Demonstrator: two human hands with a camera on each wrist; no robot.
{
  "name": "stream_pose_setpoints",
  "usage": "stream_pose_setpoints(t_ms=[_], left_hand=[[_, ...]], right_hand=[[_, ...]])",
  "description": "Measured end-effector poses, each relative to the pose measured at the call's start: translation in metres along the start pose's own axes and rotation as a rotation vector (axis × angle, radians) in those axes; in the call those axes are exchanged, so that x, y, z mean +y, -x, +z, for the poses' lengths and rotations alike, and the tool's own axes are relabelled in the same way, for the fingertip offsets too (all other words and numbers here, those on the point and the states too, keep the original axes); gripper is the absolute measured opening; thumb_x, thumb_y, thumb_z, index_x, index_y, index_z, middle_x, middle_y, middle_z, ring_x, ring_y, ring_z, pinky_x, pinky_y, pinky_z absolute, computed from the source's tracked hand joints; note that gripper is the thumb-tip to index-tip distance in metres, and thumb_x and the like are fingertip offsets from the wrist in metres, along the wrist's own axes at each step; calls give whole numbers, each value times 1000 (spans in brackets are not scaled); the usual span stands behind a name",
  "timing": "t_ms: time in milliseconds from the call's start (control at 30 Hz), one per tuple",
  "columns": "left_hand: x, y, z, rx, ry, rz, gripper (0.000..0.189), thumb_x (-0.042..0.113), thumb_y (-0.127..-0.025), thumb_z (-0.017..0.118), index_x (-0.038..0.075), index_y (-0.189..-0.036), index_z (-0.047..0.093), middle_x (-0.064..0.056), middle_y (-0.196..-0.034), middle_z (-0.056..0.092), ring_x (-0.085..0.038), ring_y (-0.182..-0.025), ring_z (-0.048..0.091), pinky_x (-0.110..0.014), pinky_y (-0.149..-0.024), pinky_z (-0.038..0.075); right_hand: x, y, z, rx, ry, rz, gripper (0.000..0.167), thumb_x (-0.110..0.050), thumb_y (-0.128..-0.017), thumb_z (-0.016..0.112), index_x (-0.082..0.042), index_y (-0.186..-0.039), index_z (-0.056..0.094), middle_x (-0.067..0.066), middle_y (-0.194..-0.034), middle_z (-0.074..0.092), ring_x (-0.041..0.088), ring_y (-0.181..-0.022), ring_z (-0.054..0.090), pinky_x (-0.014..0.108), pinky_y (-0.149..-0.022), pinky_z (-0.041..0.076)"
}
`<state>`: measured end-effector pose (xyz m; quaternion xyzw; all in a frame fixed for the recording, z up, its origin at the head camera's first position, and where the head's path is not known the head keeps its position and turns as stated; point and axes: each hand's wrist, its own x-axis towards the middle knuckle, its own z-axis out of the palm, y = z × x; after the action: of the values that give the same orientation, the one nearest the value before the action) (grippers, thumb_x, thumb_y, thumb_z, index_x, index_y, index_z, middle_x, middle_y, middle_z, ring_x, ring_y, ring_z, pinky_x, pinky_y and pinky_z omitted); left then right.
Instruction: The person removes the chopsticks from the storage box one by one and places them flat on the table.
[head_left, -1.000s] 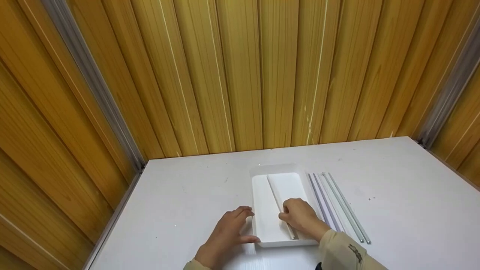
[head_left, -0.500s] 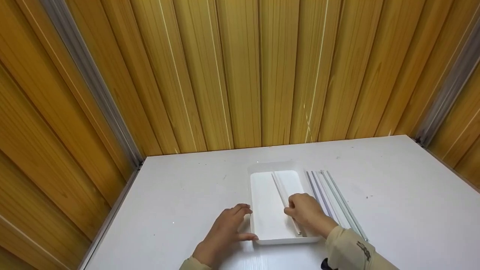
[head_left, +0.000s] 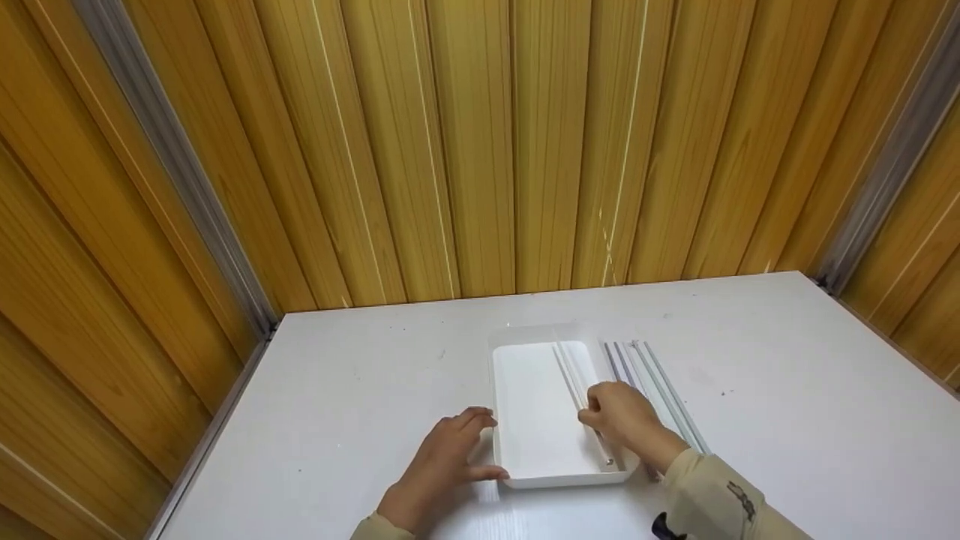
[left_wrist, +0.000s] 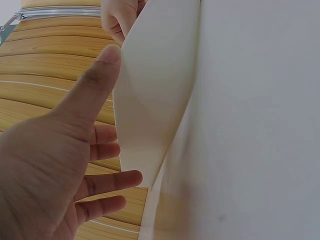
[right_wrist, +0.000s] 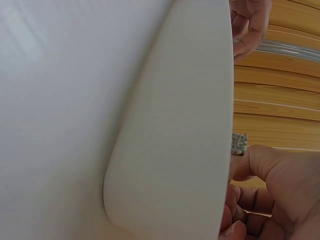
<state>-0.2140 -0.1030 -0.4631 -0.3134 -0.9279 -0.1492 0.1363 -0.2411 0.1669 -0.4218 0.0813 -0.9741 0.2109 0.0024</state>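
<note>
A shallow white tray (head_left: 562,481) sits on the table, its near wall filling much of both wrist views. My left hand (head_left: 444,456) is at the tray's near left corner, fingers spread. In the left wrist view its thumb (left_wrist: 92,82) reaches the rim. My right hand (head_left: 624,418) reaches over the tray's right side and pinches pale chopsticks (head_left: 568,373) that slant along the inside. Their patterned silver end (right_wrist: 239,144) shows above the rim in the right wrist view. The curled fingers hide the chopsticks' middle.
Purple chopsticks (head_left: 618,361) and pale green chopsticks (head_left: 667,386) lie side by side just right of the tray, partly covered by the right hand and forearm. Wood-patterned panels (head_left: 480,150) rise behind the white table (head_left: 375,375).
My right hand has shifted the pale chopsticks rightward inside the tray, closer to its right wall. The left hand stays at the near left corner. The head view has drifted slightly.
</note>
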Motion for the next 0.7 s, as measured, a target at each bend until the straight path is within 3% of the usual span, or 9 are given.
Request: stream_pose_setpoints(t_ms=[533,700], left_hand=[[-2,1,2,7,36,11,66,59,-72,70,10,-116,60,-4,-125,61,-20,-102,64,-33,-85,55],[-2,5,7,70,43,56,65,58,-72,70,9,-115,60,-4,-124,61,-18,-95,64,-32,-83,55]], right_hand=[[17,6,-12,22,1,28,30,-14,-81,64,-12,-60,44,-3,-55,40,12,-53,38,21,-48,28],[23,10,-17,15,-7,27,29,-14,-83,63,-13,-60,44,-4,-54,40,10,-50,38,19,-46,27]])
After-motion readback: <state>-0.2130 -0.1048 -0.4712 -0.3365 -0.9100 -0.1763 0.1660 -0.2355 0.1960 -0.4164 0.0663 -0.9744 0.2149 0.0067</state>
